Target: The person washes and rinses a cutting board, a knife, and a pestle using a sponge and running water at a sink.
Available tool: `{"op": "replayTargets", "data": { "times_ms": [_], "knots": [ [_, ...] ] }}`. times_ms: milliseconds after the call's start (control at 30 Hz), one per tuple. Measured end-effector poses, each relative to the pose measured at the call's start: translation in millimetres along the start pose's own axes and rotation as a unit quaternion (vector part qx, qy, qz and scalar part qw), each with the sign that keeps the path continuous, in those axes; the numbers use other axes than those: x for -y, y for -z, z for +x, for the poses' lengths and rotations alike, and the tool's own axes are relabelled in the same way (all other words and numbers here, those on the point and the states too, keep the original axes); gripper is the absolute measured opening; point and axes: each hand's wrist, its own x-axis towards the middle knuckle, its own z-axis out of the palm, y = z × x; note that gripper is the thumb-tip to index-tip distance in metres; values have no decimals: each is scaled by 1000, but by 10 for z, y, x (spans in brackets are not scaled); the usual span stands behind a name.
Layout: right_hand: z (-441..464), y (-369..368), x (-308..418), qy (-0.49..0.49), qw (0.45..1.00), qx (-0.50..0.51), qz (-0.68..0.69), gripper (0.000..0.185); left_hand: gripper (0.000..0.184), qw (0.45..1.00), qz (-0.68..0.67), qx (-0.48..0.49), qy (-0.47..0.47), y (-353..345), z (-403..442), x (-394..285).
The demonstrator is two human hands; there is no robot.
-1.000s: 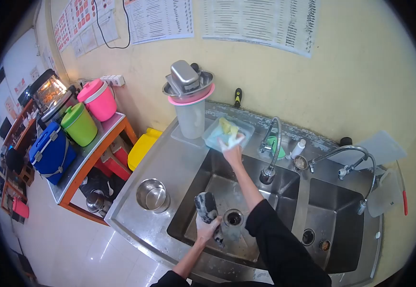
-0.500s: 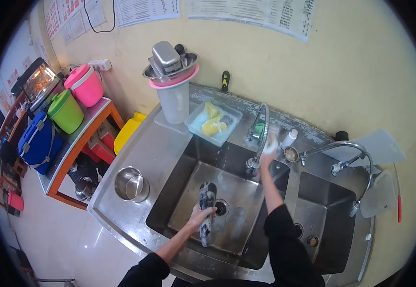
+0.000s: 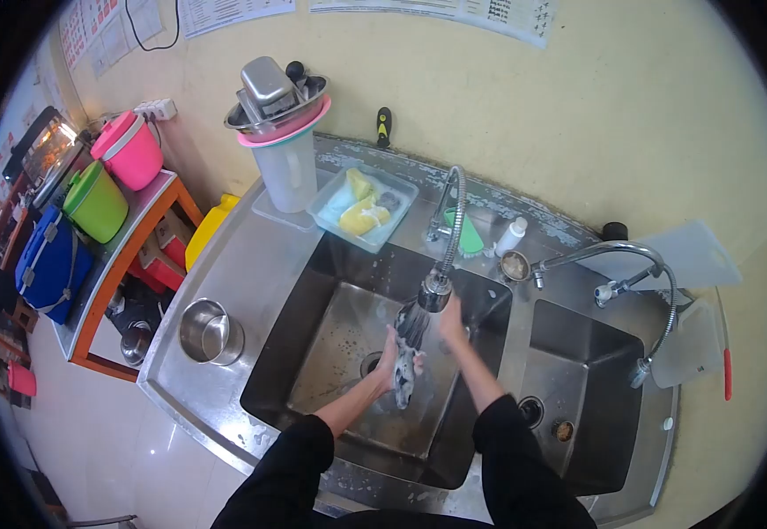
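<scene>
Over the large sink basin (image 3: 264,379), my left hand (image 3: 385,363) is closed around a long, dark object covered in white foam (image 3: 403,388); its exact kind I cannot make out. The object stands tilted below the sprayer head (image 3: 436,291) of the near faucet, and a greyish stream runs from the sprayer onto its upper end. My right hand (image 3: 450,324) is just right of and below the sprayer head, blurred, with its fingers partly hidden behind the stream. Whether it touches the sprayer I cannot tell.
Behind the basin stand a tub with yellow sponges (image 3: 320,207), a green brush (image 3: 467,234), a white bottle (image 3: 513,236) and a small bowl (image 3: 515,265). A steel pot (image 3: 211,332) sits left. A second faucet (image 3: 608,254) arches over the smaller right basin (image 3: 612,432).
My right hand has come down from the faucet's lever area to beside the sprayer head. My left hand has raised the foamy object under the sprayer, where water now runs. The view has shifted slightly.
</scene>
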Motion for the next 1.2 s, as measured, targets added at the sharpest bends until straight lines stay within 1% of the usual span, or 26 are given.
{"op": "replayTargets", "data": {
  "times_ms": [33,67,100,167,200,233,300,333,400,433,533,567,633,667,733,833,867,933,967,1000,1033,1067,1100,1133,1167,1200],
  "knots": [
    [-202,-61,85,-73,997,13,1,44,69,998,-53,9,19,37,137,25],
    [-346,-69,396,-156,985,15,66,46,68,986,-148,2,76,55,184,31],
    [-473,-11,768,-237,963,18,131,49,67,991,-127,4,41,123,269,61],
    [-533,123,1134,-316,922,43,220,36,67,996,-88,1,-33,348,383,150],
    [-511,151,1224,-354,894,56,268,31,67,930,-204,279,130,456,327,136],
    [-472,172,1246,-398,852,66,334,29,68,928,-173,292,152,437,233,98],
    [-381,210,1281,-477,744,85,461,25,71,922,-110,315,197,385,49,-3],
    [-358,223,1336,-414,746,107,510,22,74,926,-86,305,205,386,14,-59],
    [-295,85,1228,-330,852,55,402,17,76,952,-56,238,185,428,-15,-80],
    [-260,3,1187,-282,896,29,343,15,76,963,-40,205,172,454,-20,-102],
    [-215,-129,1166,-191,964,-15,182,16,73,992,89,60,66,467,108,-110],
    [-233,-145,1160,-203,970,-45,124,19,71,993,117,21,-16,444,174,-71],
    [-274,-85,1348,-225,969,-106,4,25,69,968,168,-59,-176,137,171,-49],
    [-267,-37,1439,-259,957,-126,-24,28,68,940,233,-88,-232,41,189,-31],
    [-238,56,1569,-325,927,-168,-80,35,66,859,356,-142,-339,-105,243,-13],
    [-310,94,1443,-283,940,-191,10,35,67,940,274,-67,-193,-77,396,-80],
    [-373,52,1307,-239,954,-176,49,31,67,951,229,-53,-199,-116,386,-59],
    [-512,82,1410,-51,983,-173,-43,30,67,967,138,-24,-212,-371,176,-36],
    [-560,109,1487,44,981,-168,-86,30,67,975,130,-18,-181,-309,235,-31],
    [-569,146,1539,93,970,-174,-139,34,68,980,124,-14,-152,-231,265,-53],
    [-532,157,1509,77,981,-147,-98,36,68,985,119,-11,-123,-157,293,-72],
    [-481,167,1450,59,989,-120,-56,38,74,970,148,-63,-183,-127,362,-48],
    [-427,188,1417,41,995,-93,-14,41,74,978,160,-30,-130,-44,349,-99],
    [-389,267,1554,-46,997,-14,61,38,75,982,171,3,-76,81,325,-177],
    [-353,290,1571,-60,995,26,72,37,76,983,181,36,-20,167,332,-220],
    [-327,309,1600,-74,992,67,83,35,79,995,90,38,29,110,294,-221]
  ]
}}
